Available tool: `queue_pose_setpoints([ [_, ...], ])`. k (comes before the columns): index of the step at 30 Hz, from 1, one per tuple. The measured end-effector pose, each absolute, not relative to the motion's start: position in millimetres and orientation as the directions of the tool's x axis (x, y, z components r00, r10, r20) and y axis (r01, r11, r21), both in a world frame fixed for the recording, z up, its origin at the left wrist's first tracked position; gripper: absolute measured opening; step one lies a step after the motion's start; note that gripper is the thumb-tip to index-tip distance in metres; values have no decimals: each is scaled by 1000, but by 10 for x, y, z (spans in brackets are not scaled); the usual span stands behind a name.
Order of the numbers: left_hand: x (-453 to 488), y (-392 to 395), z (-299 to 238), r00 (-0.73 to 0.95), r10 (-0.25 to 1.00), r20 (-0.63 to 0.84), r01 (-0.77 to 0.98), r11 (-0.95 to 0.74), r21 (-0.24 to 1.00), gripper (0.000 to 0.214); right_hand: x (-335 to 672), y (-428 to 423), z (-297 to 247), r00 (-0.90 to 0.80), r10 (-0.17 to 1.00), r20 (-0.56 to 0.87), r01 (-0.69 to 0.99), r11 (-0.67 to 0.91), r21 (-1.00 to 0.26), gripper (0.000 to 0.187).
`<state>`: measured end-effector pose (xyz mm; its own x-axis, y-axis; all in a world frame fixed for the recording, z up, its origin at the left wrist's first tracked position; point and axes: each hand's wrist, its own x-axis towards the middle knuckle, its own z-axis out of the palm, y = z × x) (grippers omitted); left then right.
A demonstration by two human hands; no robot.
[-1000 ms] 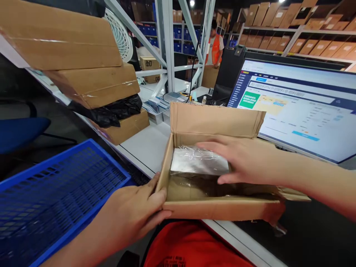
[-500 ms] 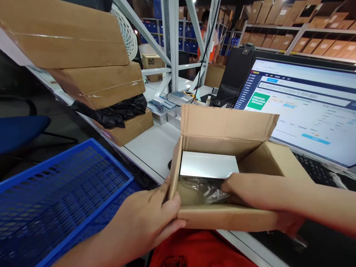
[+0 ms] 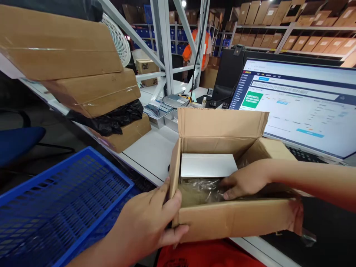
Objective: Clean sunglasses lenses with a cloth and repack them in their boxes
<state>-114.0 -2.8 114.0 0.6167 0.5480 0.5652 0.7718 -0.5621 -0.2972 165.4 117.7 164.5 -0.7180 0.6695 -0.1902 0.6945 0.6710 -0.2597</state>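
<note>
An open cardboard box (image 3: 233, 218) sits at the near edge of the white table (image 3: 151, 150), its far flap standing up. Inside lies a flat silvery packet (image 3: 207, 165) with crinkled clear plastic wrap (image 3: 201, 187) in front of it. My left hand (image 3: 150, 222) grips the box's near left corner, thumb over the rim. My right hand (image 3: 244, 181) reaches down into the box from the right, fingertips resting on the plastic wrap beside the packet.
A blue plastic crate (image 3: 55, 207) sits at my lower left. Stacked cardboard parcels (image 3: 83, 85) and a black bag (image 3: 111, 116) lie to the left. A monitor (image 3: 300, 104) stands behind the box. A person in an orange vest (image 3: 194, 46) stands among distant shelves.
My right hand has gone from hovering flat over the packet to reaching down inside the box onto the plastic wrap. My left hand has kept hold of the left corner. The view shifted slightly.
</note>
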Motion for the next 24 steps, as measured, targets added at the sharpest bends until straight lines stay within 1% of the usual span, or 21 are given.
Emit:
queue_pose_setpoints([
  [1,-1137,-20,1145,615,543,572,771,-564,-295,34,1674,1172,1794,-753,586,-300,657,692,-300,39],
  [2,-1134,-11,1149,615,540,575,771,-566,-293,34,1699,1168,1937,-770,529,-357,633,703,-324,38],
  [3,-1130,-3,1153,613,536,580,771,-567,-290,34,1723,1167,2062,-778,520,-352,623,714,-321,36],
  [6,-1120,18,1148,616,518,594,765,-573,-294,34,1747,1214,2241,-762,636,-122,648,740,-183,32],
  [7,-1119,23,1139,616,512,599,765,-571,-298,34,1735,1248,2221,-752,654,-82,659,742,-125,30],
  [8,-1120,26,1128,615,511,600,765,-569,-300,34,1714,1288,2162,-743,665,-72,669,741,-65,28],
  [9,-1123,27,1117,613,514,600,767,-567,-298,34,1687,1331,2069,-736,671,-93,674,738,-7,29],
  [10,-1129,26,1107,610,521,597,770,-567,-291,34,1655,1374,1951,-728,671,-137,672,739,47,35],
  [12,-1143,17,1101,596,555,580,780,-571,-256,37,1583,1442,1680,-705,674,-218,657,738,158,63],
  [14,-1150,-2,1122,578,614,537,794,-576,-194,46,1509,1473,1439,-684,686,-247,640,727,247,89],
  [15,-1149,-16,1140,567,639,520,799,-581,-156,51,1476,1471,1353,-674,696,-249,641,718,271,96],
  [16,-1143,-32,1160,556,658,508,800,-589,-113,55,1448,1457,1298,-667,704,-243,647,709,280,98],
  [17,-1134,-48,1176,551,669,499,794,-604,-66,55,1428,1432,1277,-660,713,-237,657,701,277,97],
  [18,-1123,-63,1186,554,674,488,779,-627,-18,49,1419,1395,1288,-657,720,-226,668,694,269,92],
  [20,-1100,-81,1174,565,683,463,743,-665,76,29,1439,1297,1394,-663,733,-154,685,677,270,77],
  [22,-1083,-75,1123,557,699,449,722,-675,154,16,1517,1183,1576,-681,732,-19,701,660,270,65],
  [24,-1072,-46,1056,528,708,469,717,-668,201,13,1652,1088,1790,-682,717,141,728,649,222,66],
])
